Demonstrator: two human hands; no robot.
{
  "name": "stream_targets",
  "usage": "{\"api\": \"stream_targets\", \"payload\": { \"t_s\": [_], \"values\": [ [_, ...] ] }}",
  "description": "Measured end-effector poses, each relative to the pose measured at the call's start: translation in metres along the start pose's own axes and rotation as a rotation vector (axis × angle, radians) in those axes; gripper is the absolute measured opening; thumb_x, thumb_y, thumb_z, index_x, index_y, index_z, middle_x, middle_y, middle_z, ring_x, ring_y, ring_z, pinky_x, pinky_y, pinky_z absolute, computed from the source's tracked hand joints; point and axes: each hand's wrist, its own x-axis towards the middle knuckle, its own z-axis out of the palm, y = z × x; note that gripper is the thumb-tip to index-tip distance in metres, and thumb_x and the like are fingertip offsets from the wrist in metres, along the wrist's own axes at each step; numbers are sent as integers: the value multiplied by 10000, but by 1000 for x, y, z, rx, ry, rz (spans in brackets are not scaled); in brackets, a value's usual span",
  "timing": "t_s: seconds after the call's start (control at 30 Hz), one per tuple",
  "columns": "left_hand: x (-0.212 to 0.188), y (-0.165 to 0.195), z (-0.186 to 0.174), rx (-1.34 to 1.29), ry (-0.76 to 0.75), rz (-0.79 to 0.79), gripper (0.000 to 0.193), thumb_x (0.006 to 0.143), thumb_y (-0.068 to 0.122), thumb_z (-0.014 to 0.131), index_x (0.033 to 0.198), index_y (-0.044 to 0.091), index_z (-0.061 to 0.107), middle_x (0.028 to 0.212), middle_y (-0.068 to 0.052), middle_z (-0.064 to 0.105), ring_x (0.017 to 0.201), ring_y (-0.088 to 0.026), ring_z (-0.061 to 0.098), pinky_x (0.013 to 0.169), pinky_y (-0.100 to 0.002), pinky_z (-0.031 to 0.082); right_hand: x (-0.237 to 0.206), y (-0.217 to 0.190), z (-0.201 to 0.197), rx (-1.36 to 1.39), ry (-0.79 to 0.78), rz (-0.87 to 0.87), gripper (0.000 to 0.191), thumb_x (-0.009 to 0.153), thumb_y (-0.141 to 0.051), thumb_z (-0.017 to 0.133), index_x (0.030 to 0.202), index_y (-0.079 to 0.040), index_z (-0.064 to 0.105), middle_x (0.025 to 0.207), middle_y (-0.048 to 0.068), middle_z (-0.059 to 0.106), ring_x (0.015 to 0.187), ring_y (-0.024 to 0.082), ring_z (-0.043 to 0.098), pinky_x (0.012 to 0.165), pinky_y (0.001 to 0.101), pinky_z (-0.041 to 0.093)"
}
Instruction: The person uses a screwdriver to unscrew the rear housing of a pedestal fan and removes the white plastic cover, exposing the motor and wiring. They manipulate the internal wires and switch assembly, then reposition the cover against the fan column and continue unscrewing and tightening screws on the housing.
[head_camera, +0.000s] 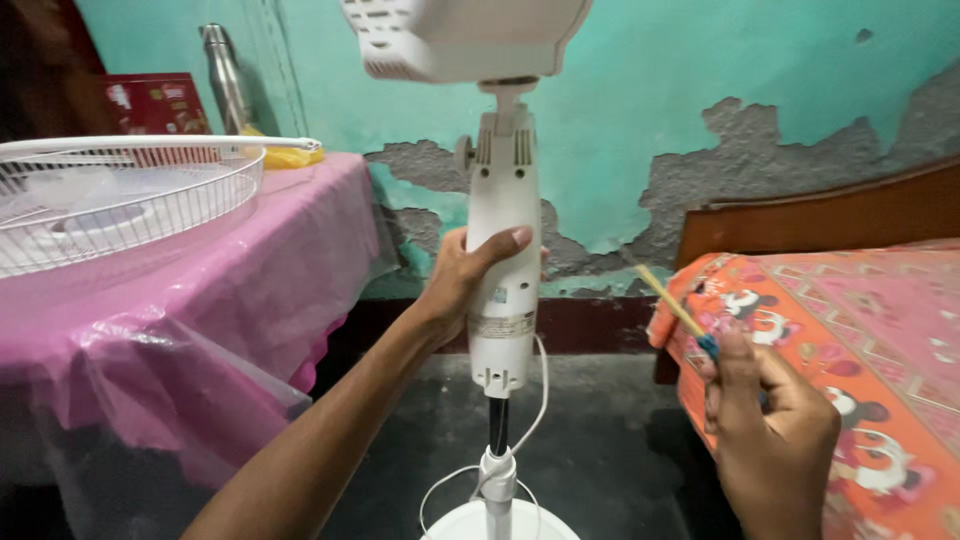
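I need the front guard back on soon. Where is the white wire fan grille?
In the head view the white wire fan grille lies at far left on the pink-covered table, left of the fan stand's neck that the left hand grips.

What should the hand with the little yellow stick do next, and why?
Probably bring the right hand and its thin yellow tool across to the white fan neck. The left hand already grips that neck, while the tool tip points toward it but is well apart from it.
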Motion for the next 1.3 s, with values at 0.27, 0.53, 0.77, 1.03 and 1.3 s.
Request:
{"api": "stream_targets", "payload": {
  "t_s": [0.27,0.53,0.77,1.03,1.3],
  "values": [
    [-10,1,13,29,57,55,578,828,495,739,1022,-46,681,796,-113,715,627,-171,714,562,-332,620,-25,81,15,289,33,44,214,991,-162,693,1038,43,653,886,177,741,721,169,704,585,249,503],
    [-12,1,20,28,157,43,560,785,488,762,1002,-23,688,826,-97,721,617,-157,704,543,-332,611,-42,84,25,352,69,-115,183,1031,-88,657,1111,77,657,1018,236,748,801,222,738,617,264,539],
    [-8,-10,8,39,23,41,652,885,569,600,1150,-26,626,937,-152,696,716,-205,732,589,-364,657,-52,64,25,201,51,-281,188,1021,-119,657,1099,52,670,979,182,770,787,163,742,633,235,543],
    [-50,-41,-22,-231,-235,-127,694,803,413,663,1384,76,488,1193,-122,659,1094,-234,685,880,-466,619,-69,11,42,103,12,-514,216,977,-175,727,1139,-32,722,908,80,773,765,51,688,723,194,532],
    [-75,-57,-16,-156,-60,110,555,871,243,784,1337,16,585,1168,-84,700,1081,-161,659,967,-344,544,-80,-46,67,-273,119,-678,185,882,-127,811,1053,-68,775,907,100,770,784,166,756,703,290,553]
  ]
}}
